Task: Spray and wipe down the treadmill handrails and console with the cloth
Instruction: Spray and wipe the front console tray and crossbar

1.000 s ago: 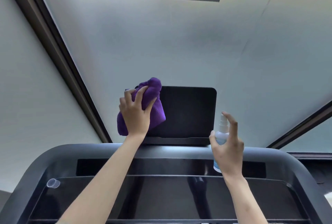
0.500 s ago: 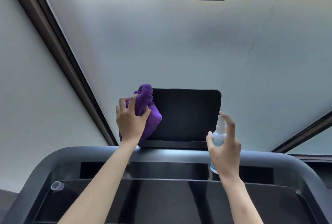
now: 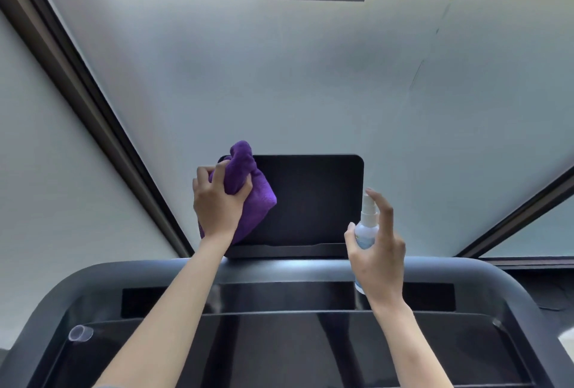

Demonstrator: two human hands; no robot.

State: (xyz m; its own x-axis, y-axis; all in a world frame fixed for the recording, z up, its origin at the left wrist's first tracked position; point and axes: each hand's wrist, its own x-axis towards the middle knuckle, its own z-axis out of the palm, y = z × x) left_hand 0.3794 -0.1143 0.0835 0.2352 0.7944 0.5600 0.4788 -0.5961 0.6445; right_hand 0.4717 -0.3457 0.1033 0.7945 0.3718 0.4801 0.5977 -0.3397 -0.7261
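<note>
Frosted wall (image 3: 310, 76) behind; left hand (image 3: 217, 204) grips purple cloth (image 3: 248, 191) on screen (image 3: 310, 198); right hand (image 3: 377, 254) holds spray bottle (image 3: 366, 226) upright.

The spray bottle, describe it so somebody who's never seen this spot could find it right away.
Start at the dark treadmill console and its upright black screen. By the screen's lower right corner, the right hand grips a small spray bottle, forefinger on the nozzle. It is the only pale, clear thing there, white-topped, unlike the purple cloth that the left hand holds at the screen's left edge.
</note>
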